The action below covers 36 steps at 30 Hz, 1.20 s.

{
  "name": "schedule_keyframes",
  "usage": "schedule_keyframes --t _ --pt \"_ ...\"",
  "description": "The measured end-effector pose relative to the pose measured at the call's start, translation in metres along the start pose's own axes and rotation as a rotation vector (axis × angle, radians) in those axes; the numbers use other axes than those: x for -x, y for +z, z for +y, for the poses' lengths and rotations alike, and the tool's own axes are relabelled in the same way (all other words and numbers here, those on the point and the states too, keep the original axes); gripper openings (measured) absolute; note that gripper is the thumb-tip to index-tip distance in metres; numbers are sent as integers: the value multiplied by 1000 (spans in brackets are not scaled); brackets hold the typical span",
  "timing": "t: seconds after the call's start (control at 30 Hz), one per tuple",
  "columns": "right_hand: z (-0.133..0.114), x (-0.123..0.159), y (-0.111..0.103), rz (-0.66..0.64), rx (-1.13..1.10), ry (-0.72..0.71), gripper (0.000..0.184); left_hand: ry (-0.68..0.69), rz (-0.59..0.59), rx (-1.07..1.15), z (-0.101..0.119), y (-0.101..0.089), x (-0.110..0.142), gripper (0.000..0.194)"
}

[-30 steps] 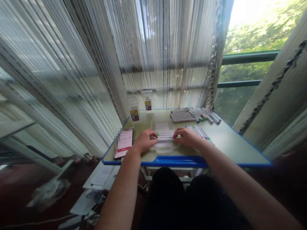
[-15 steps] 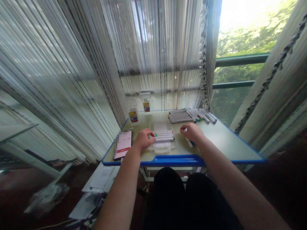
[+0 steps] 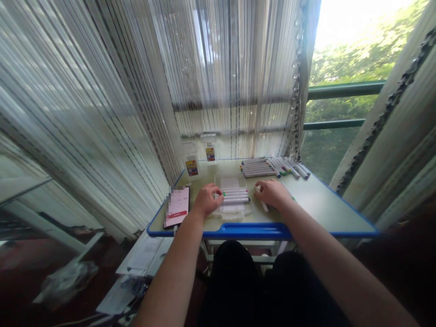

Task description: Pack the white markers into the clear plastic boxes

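Blue-edged desk (image 3: pixel 252 231) in front of me, and my left hand (image 3: pixel 206 200) rests half open, touching the markers (image 3: pixel 235 196) that lie in a clear case (image 3: pixel 235 211) without gripping them. My right hand (image 3: pixel 272 193) is curled closed around a single marker (image 3: pixel 264 205), mostly hidden. They should be light, stiff and slippery, so I'd pinch each one mid-barrel

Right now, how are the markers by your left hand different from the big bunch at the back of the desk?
The markers by the left hand are few; the back bunch has many more. The few lie on a clear plastic case; the bunch lies on the desk itself. Both are long, pale markers with coloured ends.
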State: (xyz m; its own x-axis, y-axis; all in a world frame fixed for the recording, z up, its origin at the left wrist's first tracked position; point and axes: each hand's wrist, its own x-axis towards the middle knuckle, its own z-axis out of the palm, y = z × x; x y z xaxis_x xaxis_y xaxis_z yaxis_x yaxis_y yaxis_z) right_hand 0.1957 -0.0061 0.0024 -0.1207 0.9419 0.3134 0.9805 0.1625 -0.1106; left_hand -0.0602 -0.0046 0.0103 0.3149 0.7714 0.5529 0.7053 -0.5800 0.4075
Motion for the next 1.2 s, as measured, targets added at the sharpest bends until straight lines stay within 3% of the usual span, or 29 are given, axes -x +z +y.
schedule_keyframes --t 0.17,0.27,0.33,0.5,0.7,0.9,1.0,1.1,1.2 --pt "-3 0 -1 10 -57 30 38 9 4 -13 -2 3 -1 6" --pt "0 -2 0 84 -186 101 39 9 5 -7 -3 5 0 8" --pt "2 -2 2 145 -330 93 40 8 21 -2 -3 6 0 9" --pt "4 -2 6 225 -674 -83 44 27 34 -17 -4 9 1 10" --pt "-3 -5 2 284 -1211 104 39 9 74 36 0 10 2 11" --pt "-38 8 -5 221 -1859 204 38 18 168 182 4 5 5 14" --pt "-47 19 1 271 -1892 166 37 27 188 231 7 0 12 18" --pt "-48 25 13 330 -1690 84 36 83 172 142 15 -5 23 19" --pt "-47 27 27 319 -1445 -31 37 180 97 -28 25 -9 32 35"
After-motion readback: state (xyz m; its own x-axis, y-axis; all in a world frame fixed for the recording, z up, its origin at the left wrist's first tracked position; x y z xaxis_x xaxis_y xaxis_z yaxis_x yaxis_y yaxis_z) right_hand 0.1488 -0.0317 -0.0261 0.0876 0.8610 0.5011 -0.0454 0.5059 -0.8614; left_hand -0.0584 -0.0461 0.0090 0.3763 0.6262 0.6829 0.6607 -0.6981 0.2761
